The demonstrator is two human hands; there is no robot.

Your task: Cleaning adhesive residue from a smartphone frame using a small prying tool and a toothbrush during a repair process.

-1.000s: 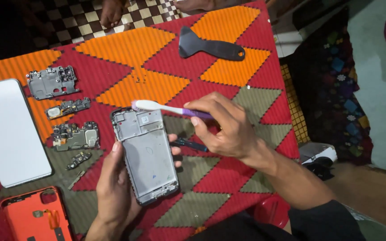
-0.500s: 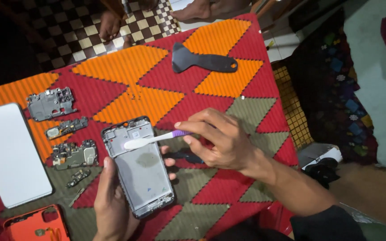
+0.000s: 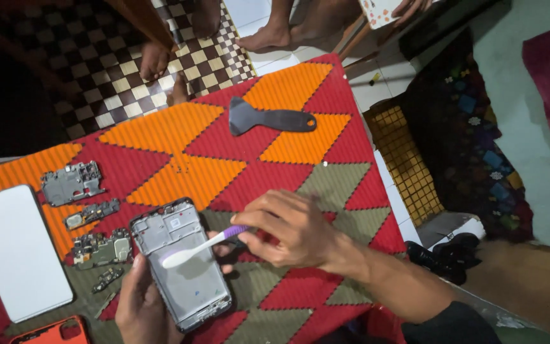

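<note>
Lowered since the earlier frame, the toothbrush (image 3: 202,245) is pinched in the right hand (image 3: 288,229), its head on the phone frame (image 3: 183,262), which is clasped by the left hand (image 3: 141,306) over the patterned surface (image 3: 326,185).

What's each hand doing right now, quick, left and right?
Left hand: closed around the lower edge of the opened phone frame, holding it up.
Right hand: closed on the toothbrush, its head over the frame.
</note>
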